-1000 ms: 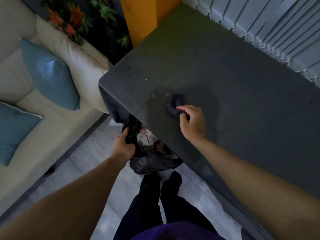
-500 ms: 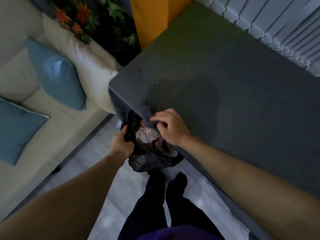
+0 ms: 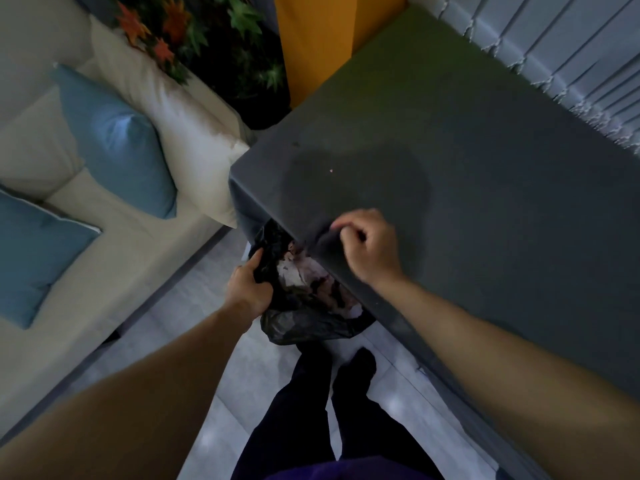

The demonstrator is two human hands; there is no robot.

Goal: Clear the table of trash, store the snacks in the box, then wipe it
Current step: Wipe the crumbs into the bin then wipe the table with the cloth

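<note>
A dark grey table [image 3: 485,188] fills the right side. My right hand [image 3: 372,249] rests near its front edge, fingers curled around a dark cloth [image 3: 320,233] that lies at the edge above the bag. Below the edge my left hand [image 3: 247,289] grips the rim of a black trash bag [image 3: 301,323], holding it open against the table side. Crumpled pale wrappers [image 3: 294,271] show inside the bag. A tiny light crumb [image 3: 331,171] lies on the table, farther in.
A cream sofa [image 3: 104,271] with two blue cushions [image 3: 114,140] stands at the left. A plant [image 3: 207,39] and an orange column [image 3: 311,39] are behind the table corner. Blinds [image 3: 571,53] run along the far right. My legs [image 3: 329,410] stand on the grey floor.
My right hand dragged the cloth from the middle of the table to its front edge above the bag. The small scraps near the cloth are gone from the surface. My left hand kept hold of the bag.
</note>
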